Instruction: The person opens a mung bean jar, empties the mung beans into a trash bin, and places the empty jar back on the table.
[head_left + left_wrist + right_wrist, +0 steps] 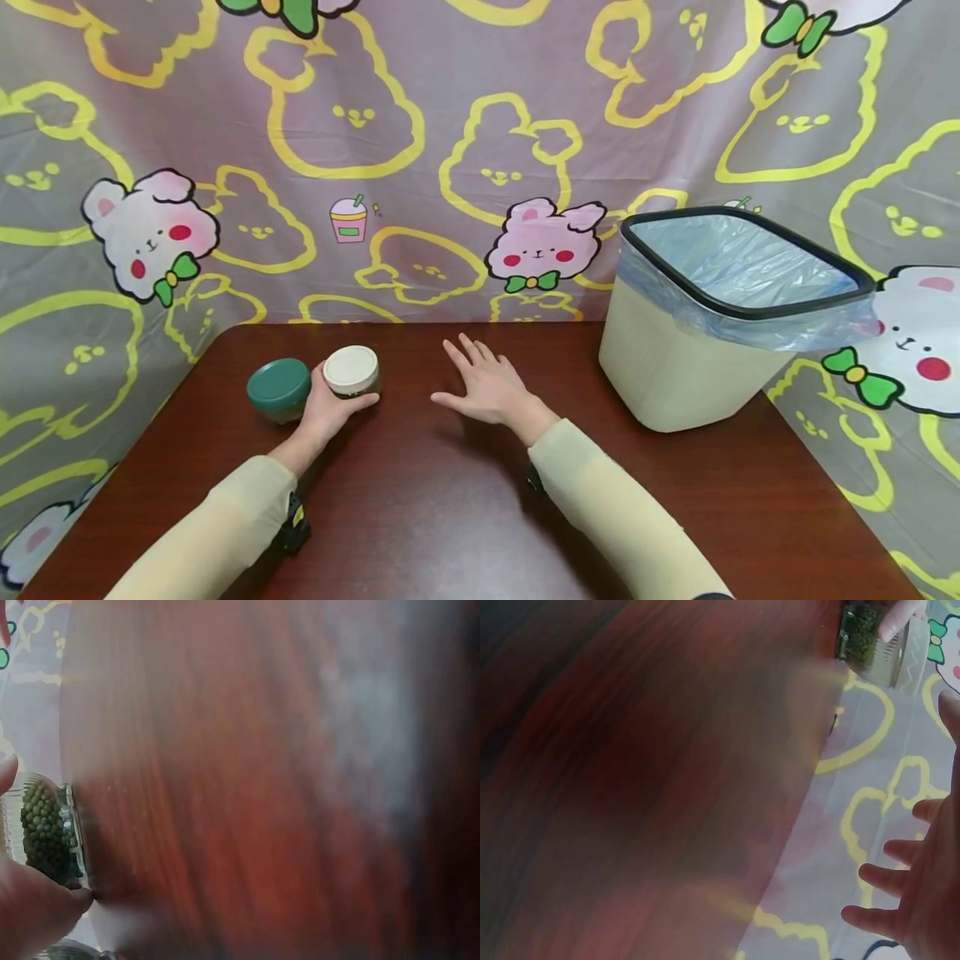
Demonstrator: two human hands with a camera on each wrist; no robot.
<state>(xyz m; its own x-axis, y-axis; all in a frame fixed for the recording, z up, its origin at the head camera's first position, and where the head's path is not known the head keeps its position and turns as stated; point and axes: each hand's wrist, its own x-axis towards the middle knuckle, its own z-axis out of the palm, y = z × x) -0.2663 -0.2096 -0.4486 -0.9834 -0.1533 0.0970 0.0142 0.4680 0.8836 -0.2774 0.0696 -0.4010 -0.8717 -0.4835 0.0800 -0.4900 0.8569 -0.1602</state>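
Note:
My left hand grips a clear jar with a white lid, its thumb along the near right side and its fingers at the left. Small green beans fill part of this jar, seen through its clear wall in the left wrist view. Just left of that hand stands a second jar with a dark green lid. My right hand is held over the table to the right of the white-lidded jar, fingers spread and holding nothing. In the right wrist view its fingers point left, apart from the jar.
A cream bin with a black rim and a bluish plastic liner stands at the back right of the brown wooden table. Behind the table's far edge hangs a patterned cloth with cartoon animals.

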